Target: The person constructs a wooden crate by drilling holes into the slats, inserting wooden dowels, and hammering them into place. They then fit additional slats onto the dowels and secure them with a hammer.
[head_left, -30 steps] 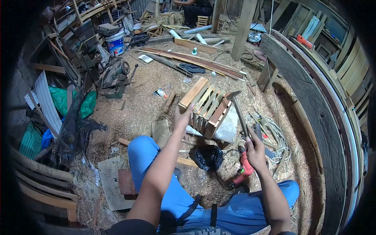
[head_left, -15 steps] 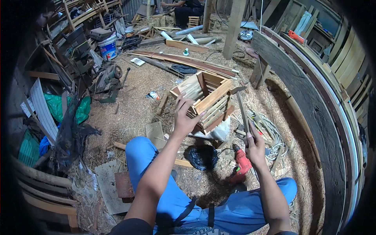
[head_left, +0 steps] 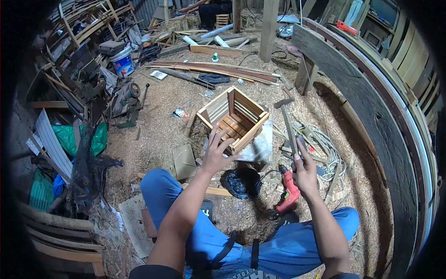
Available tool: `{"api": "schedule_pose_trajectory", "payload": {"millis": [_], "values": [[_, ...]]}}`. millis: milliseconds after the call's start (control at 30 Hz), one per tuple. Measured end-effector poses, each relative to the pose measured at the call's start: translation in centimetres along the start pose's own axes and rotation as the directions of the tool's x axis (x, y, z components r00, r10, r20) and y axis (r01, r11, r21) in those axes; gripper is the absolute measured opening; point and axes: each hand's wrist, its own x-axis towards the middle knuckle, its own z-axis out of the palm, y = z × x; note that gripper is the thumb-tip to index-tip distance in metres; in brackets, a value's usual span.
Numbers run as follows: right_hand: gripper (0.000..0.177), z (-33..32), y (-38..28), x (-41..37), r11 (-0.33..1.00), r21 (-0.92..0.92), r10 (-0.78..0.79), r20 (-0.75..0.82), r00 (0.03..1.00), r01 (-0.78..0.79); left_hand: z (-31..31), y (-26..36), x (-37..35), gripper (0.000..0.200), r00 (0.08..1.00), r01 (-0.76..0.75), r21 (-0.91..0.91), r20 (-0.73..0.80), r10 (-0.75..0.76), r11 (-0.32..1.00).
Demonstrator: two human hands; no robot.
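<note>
A slatted wooden crate (head_left: 253, 135) stands upright, open side up, on a pale flat board (head_left: 264, 142) in front of me. My left hand (head_left: 217, 156) is at its near corner, fingers over the rim and thumb against the outer side. To the right, my right hand (head_left: 305, 174) is closed around the handle of a hammer (head_left: 289, 123), whose head points up and away, beside the crate and apart from it. Below that hand a red power drill (head_left: 290, 190) lies on the ground. Left of the drill sits a black plastic bag (head_left: 241, 182).
Coiled cable (head_left: 327, 153) lies right of the hammer. A thick dark beam (head_left: 353, 88) runs along the right side. Long wooden strips (head_left: 218, 69) lie beyond the crate, and a paint bucket (head_left: 122, 61) stands far left. Another person (head_left: 211, 11) is at the back.
The crate was tilted; it now stands level, its slatted floor in view. My left hand stays at its rim. My right hand still holds the hammer, nearly unmoved. The view has shifted slightly.
</note>
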Motion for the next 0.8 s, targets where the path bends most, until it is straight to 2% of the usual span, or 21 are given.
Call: {"api": "schedule_pose_trajectory", "payload": {"millis": [33,100,133,167,200,233,267,300,333,367,400,433,500,533,567,633,667,700,767,800], "values": [[0.052,0.0,-0.4,-0.2,0.996,0.037,0.084,0.028,0.996,-0.085,-0.4,0.4,0.2,0.048,1.0,0.003,0.002,0.005,-0.003,1.0],[0.053,0.1,-0.5,0.0,0.996,0.011,0.085,0.033,0.996,-0.085,-0.4,1.0,0.7,0.045,0.992,0.078,-0.042,-0.098,-0.082,0.996],[0.053,0.3,-0.7,0.0,0.993,0.021,0.118,0.034,0.992,-0.119,-0.4,0.8,1.1,0.05,0.982,0.143,0.022,-0.132,-0.138,0.99],[0.053,0.4,-0.9,0.0,0.988,0.029,0.151,0.036,0.988,-0.152,-0.2,0.7,1.5,0.05,0.981,0.145,0.021,-0.13,-0.141,0.989],[0.052,0.5,-0.6,0.1,0.985,0.077,0.153,0.056,0.987,-0.157,-0.1,0.9,2.3,0.056,0.918,0.308,-0.068,-0.242,-0.316,0.949],[0.052,0.6,-0.7,0.1,0.985,0.075,0.151,0.057,0.987,-0.155,-0.1,1.0,3.0,0.062,0.811,0.448,-0.174,-0.334,-0.481,0.877],[0.052,0.7,-0.9,0.1,0.989,0.046,0.138,0.05,0.989,-0.14,0.0,0.1,3.3,0.075,0.788,0.503,-0.113,-0.347,-0.508,0.857],[0.051,0.9,-1.2,0.2,0.992,0.017,0.123,0.042,0.992,-0.124,0.2,-1.1,3.4,0.075,0.787,0.5,-0.115,-0.353,-0.506,0.858],[0.051,0.9,-1.1,0.4,0.993,0.016,0.118,0.041,0.992,-0.119,0.5,-2.1,3.6,0.079,0.656,0.664,-0.261,-0.245,-0.714,0.701],[0.051,0.9,-0.8,0.5,0.991,0.029,0.13,0.045,0.991,-0.131,0.8,-3.1,3.6,0.084,0.489,0.789,-0.373,-0.099,-0.866,0.488],[0.051,0.9,-0.5,0.5,0.989,0.042,0.143,0.047,0.989,-0.145,0.2,-2.6,4.1,0.088,0.314,0.804,-0.578,0.22,-0.924,0.135],[0.051,0.9,-0.3,0.5,0.988,0.042,0.145,0.043,0.989,-0.146,-0.1,-2.5,4.3,0.088,0.315,0.805,-0.577,0.224,-0.922,0.135],[0.05,0.8,0.0,0.5,0.991,0.015,0.132,0.024,0.991,-0.132,-0.8,-2.5,4.3,0.08,0.352,0.702,-0.697,0.518,-0.78,-0.147],[0.05,0.7,0.5,0.7,0.991,0.014,0.133,0.024,0.991,-0.134,-0.5,-1.8,4.3,0.069,0.355,0.672,-0.732,0.45,-0.82,-0.11],[0.05,0.5,1.2,0.9,0.99,0.037,0.133,0.027,0.991,-0.134,-0.5,-1.7,4.0,0.069,0.353,0.671,-0.733,0.45,-0.82,-0.113],[0.049,0.5,1.0,0.9,0.989,0.057,0.131,0.037,0.991,-0.133,-0.1,-2.0,3.2,0.065,0.433,0.644,-0.764,0.391,-0.812,-0.024],[0.048,0.4,0.7,0.8,0.978,0.115,0.169,0.041,0.985,-0.172,0.1,-2.1,3.0,0.063,0.416,0.681,-0.732,0.346,-0.841,0.035],[0.048,0.4,0.4,0.7,0.962,0.175,0.205,0.046,0.978,-0.21,-0.3,-1.2,3.2,0.063,0.416,0.68,-0.732,0.344,-0.841,0.037],[0.048,0.2,2.5,1.4,0.975,0.164,0.148,0.038,0.988,-0.152,-1.3,1.6,4.0,0.067,0.483,0.59,-0.807,0.317,-0.816,0.036],[0.047,0.1,3.3,1.7,0.984,0.151,0.091,0.031,0.995,-0.095,0.4,-0.5,3.0,0.069,0.567,0.528,-0.838,0.228,-0.791,0.137]]}}
